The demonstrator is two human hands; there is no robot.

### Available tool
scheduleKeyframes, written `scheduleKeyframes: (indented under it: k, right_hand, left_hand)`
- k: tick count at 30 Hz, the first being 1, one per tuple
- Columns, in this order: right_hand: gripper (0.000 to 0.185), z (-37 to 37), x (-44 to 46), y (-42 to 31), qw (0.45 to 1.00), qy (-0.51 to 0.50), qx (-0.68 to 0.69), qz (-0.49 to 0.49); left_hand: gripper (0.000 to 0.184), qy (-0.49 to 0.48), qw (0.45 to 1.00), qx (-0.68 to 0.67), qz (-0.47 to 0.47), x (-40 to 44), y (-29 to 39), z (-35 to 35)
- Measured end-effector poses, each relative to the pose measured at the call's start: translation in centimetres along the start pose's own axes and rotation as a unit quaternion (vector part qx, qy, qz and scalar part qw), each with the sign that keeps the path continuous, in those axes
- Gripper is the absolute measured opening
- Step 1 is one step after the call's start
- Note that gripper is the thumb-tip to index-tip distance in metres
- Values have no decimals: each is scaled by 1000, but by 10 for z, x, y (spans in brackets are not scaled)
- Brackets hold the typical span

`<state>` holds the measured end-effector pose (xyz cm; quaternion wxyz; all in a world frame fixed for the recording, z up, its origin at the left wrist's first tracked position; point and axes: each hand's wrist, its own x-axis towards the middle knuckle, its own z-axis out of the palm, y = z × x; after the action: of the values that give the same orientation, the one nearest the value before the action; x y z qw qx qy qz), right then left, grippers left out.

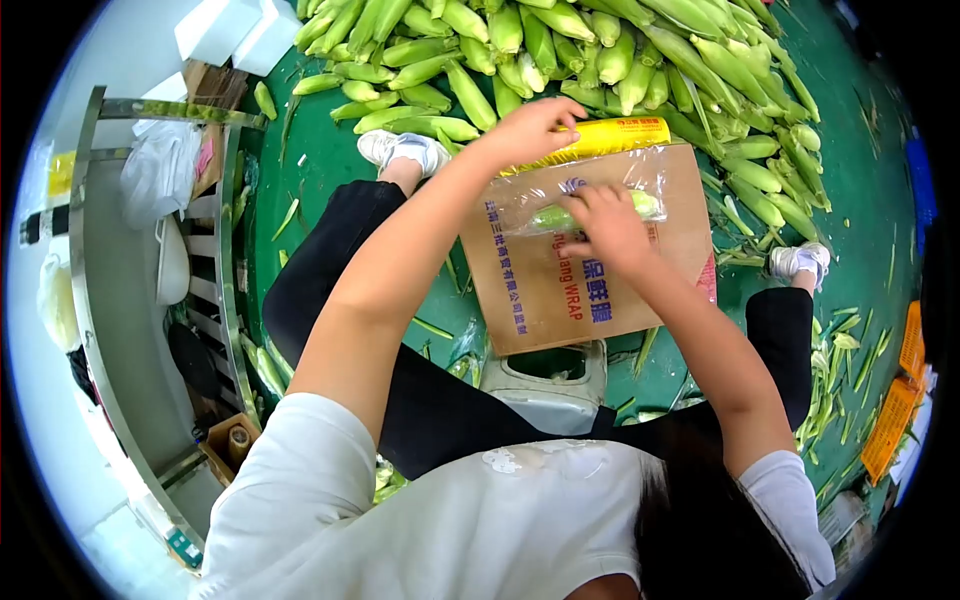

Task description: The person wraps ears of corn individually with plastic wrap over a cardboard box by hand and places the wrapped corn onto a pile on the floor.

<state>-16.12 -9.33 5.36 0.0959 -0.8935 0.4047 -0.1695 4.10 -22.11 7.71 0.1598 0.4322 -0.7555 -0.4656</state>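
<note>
An ear of corn lies under clear plastic film on a brown cardboard box between my legs. Over the corn rests my right hand, its fingers spread. At the box's far edge lies a yellow roll with film running from it. My left hand is at the roll's left part, fingers curled and apart, with nothing visible between them. Whether its fingertips touch the film is unclear.
A large heap of green corn covers the floor beyond the box. A metal rack stands at the left. Orange crates are at the right edge. Loose husks lie near my right leg.
</note>
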Motion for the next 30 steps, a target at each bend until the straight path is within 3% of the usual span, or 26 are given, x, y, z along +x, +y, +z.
scheduleKeyframes:
  k: [2, 3, 6, 7, 9, 10, 12, 15, 17, 18, 19, 20, 22, 23, 25, 26, 28, 30]
  right_hand:
    - [48, 0, 3, -3, 995, -93, 0, 28]
    - [49, -1, 2, -4, 989, -141, 0, 45]
    - [51, -8, -6, -3, 967, -223, 107, 57]
    - [52, -12, -3, -6, 942, -297, 125, 95]
    - [55, -27, 3, -14, 869, -437, 167, 161]
    - [58, -18, -3, -15, 872, -433, 188, 130]
    - [64, 10, -10, -7, 885, -405, 221, 63]
    - [73, -21, -22, -20, 825, -509, 226, 96]
    - [67, -46, -35, -37, 872, -458, 164, 62]
    - [60, -82, -50, -63, 931, -343, 107, 64]
    - [51, -54, -63, -80, 955, -290, -28, 45]
    - [48, -53, -80, -97, 972, -218, -50, 71]
    - [51, -40, -114, -88, 963, -191, 70, 176]
    - [53, -21, -127, -77, 968, -172, 81, 165]
    - [56, -22, -111, -70, 937, -259, 104, 209]
    - [58, -27, -101, -71, 944, -264, 77, 183]
    - [65, -56, -70, -71, 899, -405, 88, 143]
    - [80, 37, -92, -54, 803, -579, 143, -7]
  left_hand:
    - [31, 11, 992, -50, 118, 13, -1, 39]
    - [30, -42, 986, -15, 162, 17, 3, 53]
    - [34, -7, 945, 270, 184, 8, -19, 130]
    - [39, -13, 962, 219, 160, 8, -27, 139]
    - [47, -44, 912, 336, 230, 0, -16, 139]
    - [52, -50, 879, 396, 260, -5, -6, 139]
    - [66, -103, 882, 390, 245, -19, 12, 147]
    - [69, -140, 877, 384, 254, -36, 18, 160]
    - [69, -151, 872, 389, 255, -40, 27, 160]
    - [65, -94, 843, 442, 292, -38, 9, 173]
    - [63, -111, 866, 401, 276, -40, 19, 169]
    - [60, -122, 889, 357, 260, -42, 28, 166]
    - [57, -92, 882, 368, 279, -45, 31, 166]
    - [56, -102, 879, 376, 274, -43, 38, 163]
    - [56, -117, 878, 381, 265, -49, 39, 162]
    - [56, -114, 880, 376, 267, -47, 37, 163]
    - [56, -121, 886, 360, 266, -50, 45, 158]
    - [57, -126, 886, 366, 255, -62, 42, 165]
